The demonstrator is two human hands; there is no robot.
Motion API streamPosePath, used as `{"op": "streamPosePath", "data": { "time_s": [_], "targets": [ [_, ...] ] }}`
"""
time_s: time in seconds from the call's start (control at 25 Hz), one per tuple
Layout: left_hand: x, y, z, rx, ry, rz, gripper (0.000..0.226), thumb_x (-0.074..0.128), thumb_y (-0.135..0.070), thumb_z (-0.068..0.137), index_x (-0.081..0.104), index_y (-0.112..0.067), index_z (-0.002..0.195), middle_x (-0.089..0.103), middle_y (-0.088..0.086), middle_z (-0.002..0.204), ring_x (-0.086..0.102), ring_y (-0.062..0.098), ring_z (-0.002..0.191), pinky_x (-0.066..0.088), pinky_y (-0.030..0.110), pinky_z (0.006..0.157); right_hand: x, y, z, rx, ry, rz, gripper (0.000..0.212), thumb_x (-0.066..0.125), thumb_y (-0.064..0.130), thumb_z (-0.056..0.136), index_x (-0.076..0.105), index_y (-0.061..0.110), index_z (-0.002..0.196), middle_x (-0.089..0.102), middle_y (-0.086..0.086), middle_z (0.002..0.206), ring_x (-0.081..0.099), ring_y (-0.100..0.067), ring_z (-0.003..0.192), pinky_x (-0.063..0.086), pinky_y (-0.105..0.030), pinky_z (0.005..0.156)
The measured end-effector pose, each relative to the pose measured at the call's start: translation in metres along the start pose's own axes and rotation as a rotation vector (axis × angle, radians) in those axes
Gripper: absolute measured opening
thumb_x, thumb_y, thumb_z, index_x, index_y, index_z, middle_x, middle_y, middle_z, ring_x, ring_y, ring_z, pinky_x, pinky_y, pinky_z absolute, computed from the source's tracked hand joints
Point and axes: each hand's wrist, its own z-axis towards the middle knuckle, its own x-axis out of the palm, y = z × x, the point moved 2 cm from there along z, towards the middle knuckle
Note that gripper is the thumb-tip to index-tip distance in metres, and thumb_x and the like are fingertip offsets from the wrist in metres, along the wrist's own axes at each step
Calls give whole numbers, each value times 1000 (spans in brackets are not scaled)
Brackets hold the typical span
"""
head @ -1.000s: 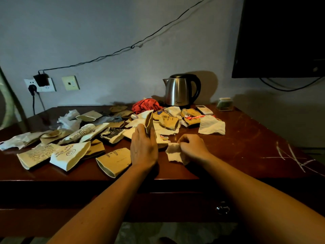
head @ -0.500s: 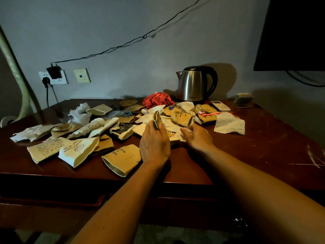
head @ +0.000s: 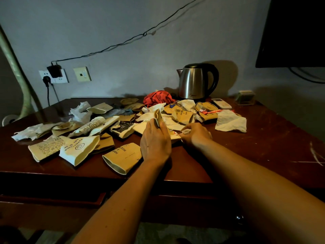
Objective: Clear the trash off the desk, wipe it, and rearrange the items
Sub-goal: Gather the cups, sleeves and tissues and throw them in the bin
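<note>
Two hands over littered worktop (head: 246, 148): left hand (head: 155, 141), fingers clamped on flattened brown cup (head: 158, 117) held upright; right hand (head: 196, 135) pinching white scrap (head: 185, 132) beside it, mid-pile.

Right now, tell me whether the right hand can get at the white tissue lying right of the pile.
Probably yes: the right hand pinches a small scrap beside the pile, and only bare desk separates it from the white tissue.

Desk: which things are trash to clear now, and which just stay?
Job in hand:
- flattened paper cups
- crumpled tissues
- folded cup held in left hand
- small wrapper pinched by right hand

Staying:
- kettle
- remote
- red cloth
</note>
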Motion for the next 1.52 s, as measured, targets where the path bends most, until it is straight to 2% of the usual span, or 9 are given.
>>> {"op": "streamPosePath", "data": {
  "time_s": [0.2,0.32,0.52,0.8,1.0,1.16,1.28,1.44,1.52],
  "targets": [
    [1,1,0,15,-15,5,30,31,-34,105,52,-17,115,50,-4,100,45,10,88,30,27,78,3,3,9,68,76,-2,21,75,31,81,71,20,99,68,-3,107,58,-24,109,44,-43,99],
    [1,1,0,16,-16,3,29,30,-35,105,51,-18,115,49,-5,99,45,10,88,30,27,78,2,1,5,29,33,-40,17,72,30,85,67,19,96,68,-4,105,59,-24,108,47,-44,97],
    [0,1,-2,9,-7,-14,28,31,-34,105,51,-18,116,49,-4,100,45,10,89,30,27,79,1,2,-1,18,-16,-106,36,72,37,84,64,15,111,65,-7,114,56,-28,113,47,-42,96],
    [0,2,-1,11,-4,0,28,31,-34,105,51,-18,118,47,-6,99,44,9,87,31,27,78,-1,8,-2,43,50,-119,34,72,27,85,62,15,115,62,-8,117,53,-29,118,42,-47,100],
    [-1,2,-2,4,-8,-5,29,31,-34,105,50,-18,120,44,-7,99,42,8,88,29,26,78,3,8,-1,49,15,-92,30,68,33,88,62,17,114,63,-7,117,52,-28,118,40,-45,99],
    [-3,3,1,-21,-66,63,25,31,-34,104,51,-19,111,47,-3,100,46,11,86,36,30,77,0,9,3,40,51,-82,33,75,35,82,65,16,108,65,-7,110,57,-28,110,46,-44,95],
    [-1,3,2,-33,-62,95,25,32,-35,104,51,-19,107,49,0,100,48,14,85,45,34,82,-4,13,5,57,68,-82,33,75,27,84,60,12,110,62,-10,113,57,-30,110,50,-47,93],
    [-1,3,3,-24,-62,103,26,32,-36,104,51,-20,106,46,-3,96,48,14,84,45,34,81,-8,13,7,103,102,-96,32,73,19,85,57,10,111,61,-10,109,60,-29,104,55,-41,86],
    [-1,3,3,-20,-62,102,26,31,-36,104,51,-20,108,46,-3,96,47,13,83,44,33,80,-6,12,7,115,97,-59,30,73,22,83,59,9,106,62,-9,108,59,-30,105,53,-44,89]
  ]
}}
